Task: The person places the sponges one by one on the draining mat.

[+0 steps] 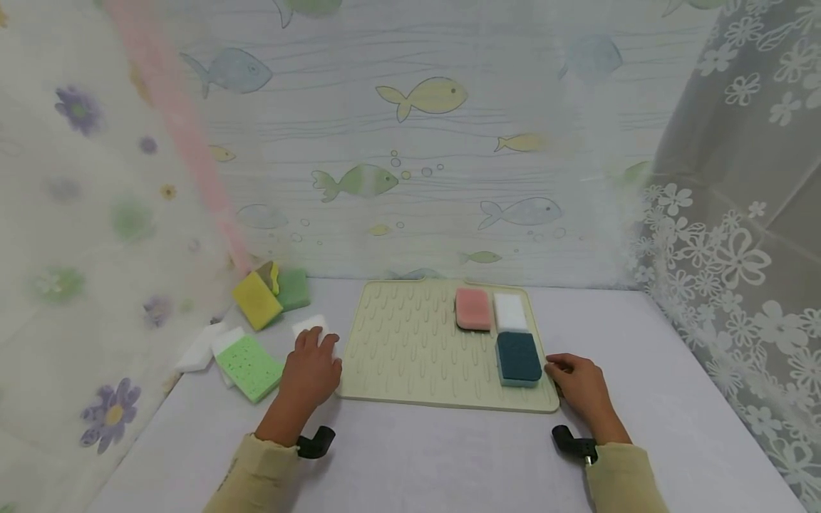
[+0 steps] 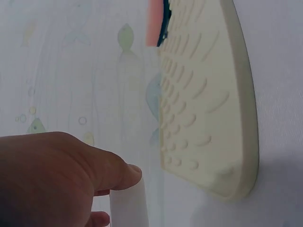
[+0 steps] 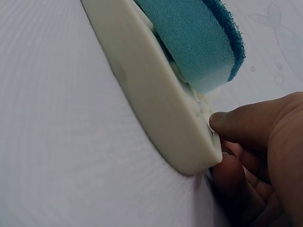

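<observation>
A cream ribbed mat [image 1: 410, 349] lies flat on the white table. On its right part sit a pink sponge [image 1: 473, 308], a white sponge [image 1: 510, 311] and a dark teal sponge [image 1: 518, 358]. My left hand [image 1: 317, 342] rests just off the mat's left edge, thumb and finger pinching a small white sponge [image 2: 128, 208] that stands on the table. My right hand [image 1: 556, 370] is at the mat's front right corner, beside the teal sponge [image 3: 199, 42]. Its thumb [image 3: 227, 120] presses the mat's rim [image 3: 156, 109], and its curled fingers lie under that corner.
Left of the mat lie a light green sponge [image 1: 249, 367], a white block [image 1: 200, 347], a yellow sponge [image 1: 256, 301] and a green one [image 1: 295, 288]. Fish-print sheeting stands behind, and flowered curtains close both sides. A black wrist mount [image 1: 314, 442] sits on each sleeve.
</observation>
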`<state>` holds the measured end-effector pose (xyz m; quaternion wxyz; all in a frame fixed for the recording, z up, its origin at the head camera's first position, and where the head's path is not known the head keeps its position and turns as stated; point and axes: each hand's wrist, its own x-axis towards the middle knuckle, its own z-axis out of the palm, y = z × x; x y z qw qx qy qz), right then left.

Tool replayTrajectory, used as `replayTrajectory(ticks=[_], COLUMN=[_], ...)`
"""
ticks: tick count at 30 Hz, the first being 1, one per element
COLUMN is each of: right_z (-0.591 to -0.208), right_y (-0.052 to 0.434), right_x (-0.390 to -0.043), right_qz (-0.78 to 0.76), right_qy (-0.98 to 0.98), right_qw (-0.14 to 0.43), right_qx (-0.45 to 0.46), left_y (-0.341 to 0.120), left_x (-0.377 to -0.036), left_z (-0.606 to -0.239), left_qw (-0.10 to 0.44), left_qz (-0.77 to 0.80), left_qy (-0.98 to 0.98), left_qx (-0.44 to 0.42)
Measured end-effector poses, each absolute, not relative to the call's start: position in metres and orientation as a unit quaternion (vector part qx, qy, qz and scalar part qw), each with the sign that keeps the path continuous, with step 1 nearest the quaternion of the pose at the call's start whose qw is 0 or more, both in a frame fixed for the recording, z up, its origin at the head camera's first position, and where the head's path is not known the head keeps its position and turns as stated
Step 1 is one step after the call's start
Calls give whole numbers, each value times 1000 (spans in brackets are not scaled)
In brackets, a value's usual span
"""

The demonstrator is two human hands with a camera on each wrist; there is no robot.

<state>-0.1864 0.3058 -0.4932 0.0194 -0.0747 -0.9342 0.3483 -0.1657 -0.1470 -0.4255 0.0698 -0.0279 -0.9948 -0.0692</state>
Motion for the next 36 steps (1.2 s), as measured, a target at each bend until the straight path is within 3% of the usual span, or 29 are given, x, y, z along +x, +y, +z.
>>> replayTrajectory(ticks=[36], right_z=[-491], right_y=[307], right_x=[-187], right_qz=[350], right_qy=[-934], right_qw=[12], right_qx=[-71], left_y=[-54], left_x=[-164], left_z=[-434], left_qw=[66], left_qz=[-55], left_qy=[-988], left_qx=[-131])
